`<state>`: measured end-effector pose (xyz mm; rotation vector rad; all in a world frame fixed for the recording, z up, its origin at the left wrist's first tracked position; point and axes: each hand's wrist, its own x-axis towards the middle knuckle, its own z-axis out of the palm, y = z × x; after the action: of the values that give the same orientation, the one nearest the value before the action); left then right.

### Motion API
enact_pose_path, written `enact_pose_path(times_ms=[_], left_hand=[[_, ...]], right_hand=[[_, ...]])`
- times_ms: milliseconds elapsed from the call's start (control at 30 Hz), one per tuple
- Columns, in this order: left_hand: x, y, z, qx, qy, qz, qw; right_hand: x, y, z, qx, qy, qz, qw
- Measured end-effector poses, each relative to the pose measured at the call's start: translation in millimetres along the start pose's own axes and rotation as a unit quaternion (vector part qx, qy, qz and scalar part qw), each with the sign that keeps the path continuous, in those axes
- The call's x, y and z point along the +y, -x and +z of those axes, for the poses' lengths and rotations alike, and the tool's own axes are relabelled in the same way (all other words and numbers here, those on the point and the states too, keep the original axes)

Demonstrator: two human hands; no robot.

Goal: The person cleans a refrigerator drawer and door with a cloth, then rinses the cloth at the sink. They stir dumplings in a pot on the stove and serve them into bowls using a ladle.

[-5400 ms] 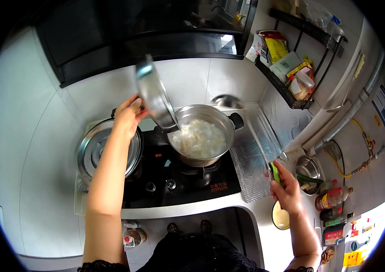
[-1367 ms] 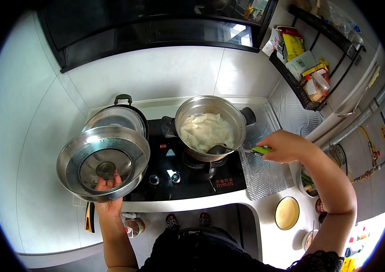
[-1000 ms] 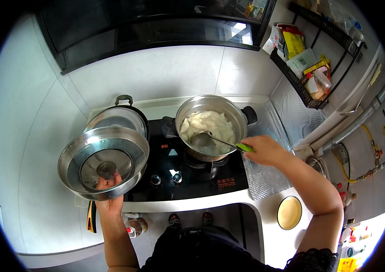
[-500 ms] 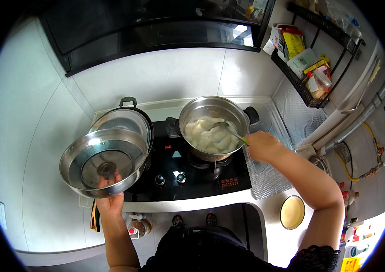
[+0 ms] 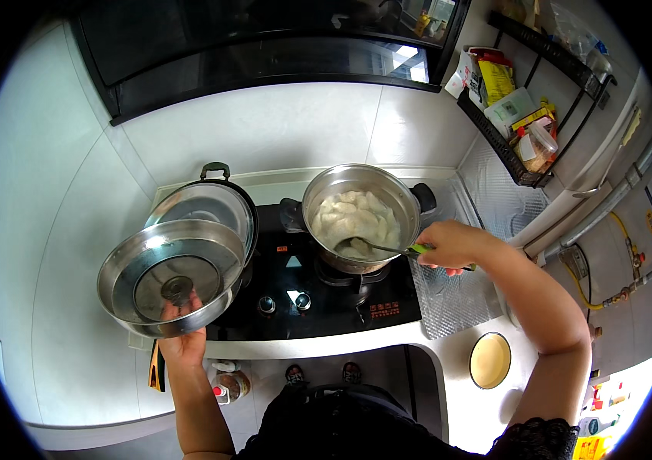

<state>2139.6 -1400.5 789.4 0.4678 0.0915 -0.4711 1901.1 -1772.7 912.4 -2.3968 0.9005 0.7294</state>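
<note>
A steel pot (image 5: 324, 186) with two dark side handles stands on the right burner, full of pale dumplings (image 5: 357, 215) in cloudy liquid. Gripped in my right hand (image 5: 449, 245) is a metal ladle (image 5: 377, 245) with a green and black handle; its bowl dips among the dumplings at the pot's near side. My left hand (image 5: 182, 337) holds a large glass-and-steel pot lid (image 5: 123, 264) by its knob, tilted with the hollow side up. Part of my fingers shows through the glass. Behind the lid lies a wok with a clear cover (image 5: 215, 203), partly hidden.
The black gas stove (image 5: 288, 322) has two knobs along its front. Foil sheeting (image 5: 456, 295) covers the counter right of it. A cream bowl (image 5: 490, 360) sits at the near right. Above hangs a black rack (image 5: 495, 142) with packets. A range hood (image 5: 265, 84) overhangs the back.
My right hand has moved slightly toward me and right, bringing the ladle's bowl from the pot's middle to its near side. The lid stays in my left hand, almost unmoved.
</note>
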Motion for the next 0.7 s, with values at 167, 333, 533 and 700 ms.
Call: enact_pose_path(times_ms=[167,333,533,700], left_hand=[[0,0,1,-0.005,0.004,-0.001,1.0],[1,0,3,0.016,0.014,-0.01,1.0],[0,-2,-5,0.003,-0.001,-0.01,1.0],[-9,2,5,0.029,-0.008,0.014,0.999]], right_hand=[[8,-21,26,0.069,-0.209,-0.024,0.975],[23,-36,38,-0.012,-0.527,-0.061,0.848],[24,-29,60,0.024,-0.657,-0.258,0.708],[-2,-59,84,0.323,-0.532,-0.067,0.78]])
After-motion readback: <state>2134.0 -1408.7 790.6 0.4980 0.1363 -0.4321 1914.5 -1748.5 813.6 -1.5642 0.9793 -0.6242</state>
